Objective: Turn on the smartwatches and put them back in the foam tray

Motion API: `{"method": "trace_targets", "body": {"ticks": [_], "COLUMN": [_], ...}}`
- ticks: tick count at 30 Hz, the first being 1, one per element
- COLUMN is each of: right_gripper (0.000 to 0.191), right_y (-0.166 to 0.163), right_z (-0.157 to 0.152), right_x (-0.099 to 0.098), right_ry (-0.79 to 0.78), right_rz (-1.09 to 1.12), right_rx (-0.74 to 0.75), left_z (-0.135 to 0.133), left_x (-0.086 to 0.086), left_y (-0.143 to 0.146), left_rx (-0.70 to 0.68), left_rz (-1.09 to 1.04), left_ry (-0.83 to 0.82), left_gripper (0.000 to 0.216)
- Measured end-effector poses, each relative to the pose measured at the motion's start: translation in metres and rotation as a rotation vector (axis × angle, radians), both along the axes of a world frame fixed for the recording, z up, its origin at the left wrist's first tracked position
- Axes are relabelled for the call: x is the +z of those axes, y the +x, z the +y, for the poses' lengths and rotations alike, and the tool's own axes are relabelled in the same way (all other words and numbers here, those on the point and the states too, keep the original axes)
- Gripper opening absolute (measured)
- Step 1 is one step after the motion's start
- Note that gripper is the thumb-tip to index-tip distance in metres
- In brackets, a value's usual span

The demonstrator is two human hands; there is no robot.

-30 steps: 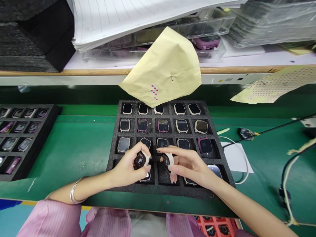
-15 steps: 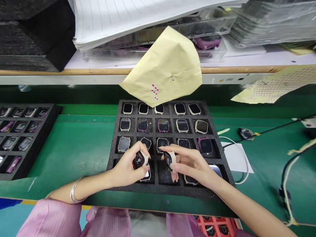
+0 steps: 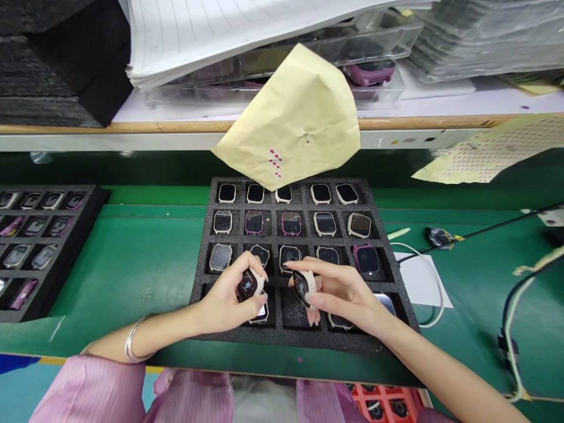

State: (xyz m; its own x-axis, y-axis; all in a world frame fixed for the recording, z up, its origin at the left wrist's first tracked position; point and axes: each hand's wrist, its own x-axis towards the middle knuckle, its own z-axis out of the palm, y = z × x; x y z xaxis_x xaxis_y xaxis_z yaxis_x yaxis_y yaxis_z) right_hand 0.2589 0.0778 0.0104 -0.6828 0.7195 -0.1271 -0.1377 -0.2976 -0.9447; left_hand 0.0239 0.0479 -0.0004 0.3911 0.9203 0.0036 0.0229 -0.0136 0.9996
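Note:
A black foam tray [image 3: 202, 258] with square pockets lies on the green bench, most pockets holding smartwatch bodies, cream or pink. My left hand [image 3: 224, 302] is closed on a cream watch body [image 3: 249, 284] with a lit dark screen, held just above the tray's front row. My right hand [image 3: 339, 294] pinches another cream watch body [image 3: 303, 286], tilted on edge, above an empty front pocket [image 3: 293, 314]. The two hands are close together, a few centimetres apart. A watch body [image 3: 259, 311] lies in the pocket under my left fingers.
A second black foam tray [image 3: 90, 205] of watch bodies sits at the left. A yellow paper sheet [image 3: 293, 117] with red stickers hangs over the tray's back edge. White paper [image 3: 418, 276], cables [image 3: 511, 305] and a sticker sheet [image 3: 489, 153] are on the right.
Both hands have stayed over the front row, shifting only slightly. The watch body in my right hand has turned a little more on edge.

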Motion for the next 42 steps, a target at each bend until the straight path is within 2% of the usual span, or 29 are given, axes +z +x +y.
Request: {"method": "trace_targets", "body": {"ticks": [7, 10, 13, 15, 17, 21, 33, 42], "right_gripper": [0.039, 0.041, 0.043, 0.042, 0.039, 0.035, 0.039, 0.038], "right_y": [0.0004, -0.0001, -0.0028, -0.0055, -0.0075, -0.0080, -0.0064, -0.0085], "right_z": [0.0000, 0.0000, 0.0005, 0.0008, 0.0011, 0.0010, 0.0013, -0.0013], "right_x": [0.0006, -0.0008, -0.0016, -0.0014, -0.0011, -0.0009, -0.0005, -0.0010], "right_ry": [-0.028, -0.057, -0.112, -0.149, -0.170, -0.143, -0.096, -0.053], "right_rz": [0.031, 0.037, 0.063, 0.057, 0.041, 0.007, -0.068, -0.098], "right_rx": [-0.007, 0.013, 0.010, -0.020, -0.053, -0.111, -0.104, -0.119], "left_z": [-0.0006, -0.0015, -0.0007, 0.0010, 0.0029, 0.0039, -0.0002, 0.0004], "left_x": [0.0013, 0.0021, 0.0013, -0.0007, -0.0035, -0.0061, -0.0031, -0.0023], "left_y": [-0.0005, -0.0002, 0.0014, 0.0025, 0.0032, 0.0032, 0.0021, 0.0029], "left_rx": [0.027, 0.010, -0.102, -0.142, -0.109, -0.041, -0.065, -0.079], "left_rz": [0.010, -0.041, -0.236, -0.366, -0.425, -0.400, -0.307, -0.279], "left_ry": [0.037, -0.090, -0.286, -0.337, -0.346, -0.364, -0.335, -0.305], "left_gripper": [0.019, 0.019, 0.034, 0.043, 0.040, 0.037, 0.046, 0.040]}}
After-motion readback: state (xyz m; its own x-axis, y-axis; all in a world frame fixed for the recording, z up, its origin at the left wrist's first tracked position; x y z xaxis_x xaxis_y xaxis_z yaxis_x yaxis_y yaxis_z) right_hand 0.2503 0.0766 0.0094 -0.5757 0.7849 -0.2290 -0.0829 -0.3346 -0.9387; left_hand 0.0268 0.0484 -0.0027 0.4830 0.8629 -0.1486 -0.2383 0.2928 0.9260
